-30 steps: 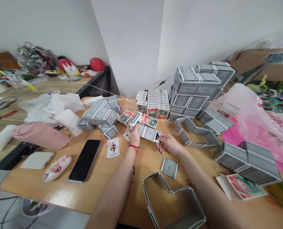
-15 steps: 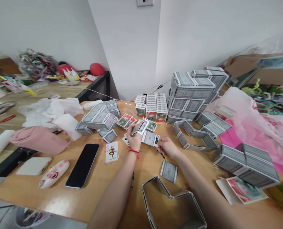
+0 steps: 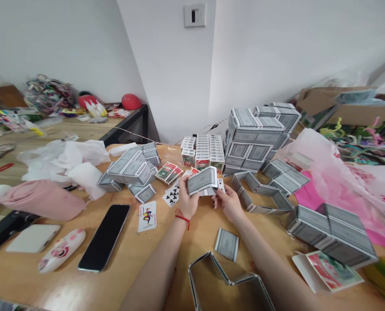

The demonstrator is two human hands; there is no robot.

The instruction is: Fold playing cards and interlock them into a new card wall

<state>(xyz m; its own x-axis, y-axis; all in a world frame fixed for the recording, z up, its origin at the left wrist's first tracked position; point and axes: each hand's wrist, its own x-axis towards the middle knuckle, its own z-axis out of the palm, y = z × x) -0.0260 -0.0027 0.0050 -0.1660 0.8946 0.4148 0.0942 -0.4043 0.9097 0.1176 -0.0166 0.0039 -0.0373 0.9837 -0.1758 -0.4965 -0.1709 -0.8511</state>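
My left hand (image 3: 188, 199), with a red string at its wrist, is closed on folded playing cards (image 3: 202, 180) whose grey patterned backs face up. My right hand (image 3: 230, 203) pinches the near right end of these cards between thumb and fingers. A card with a white edge (image 3: 221, 185) shows just beyond my right fingers. Left of my left hand lie a clubs card (image 3: 172, 196) and a joker card (image 3: 147, 217), both face up. A single folded card (image 3: 227, 244) rests nearer me, and an angular frame of joined cards (image 3: 226, 283) stands below it.
Folded-card blocks (image 3: 250, 138) are stacked at the back right, with more card frames (image 3: 263, 194) before them. Card boxes (image 3: 202, 149) stand in rows at the back. A phone (image 3: 104, 237), a mouse-shaped pink-and-white case (image 3: 62, 251) and a pink pouch (image 3: 43, 199) lie left.
The cards in my left hand have turned so a broad patterned back shows on top. My right hand has come closer to my left. The view has tilted up slightly.
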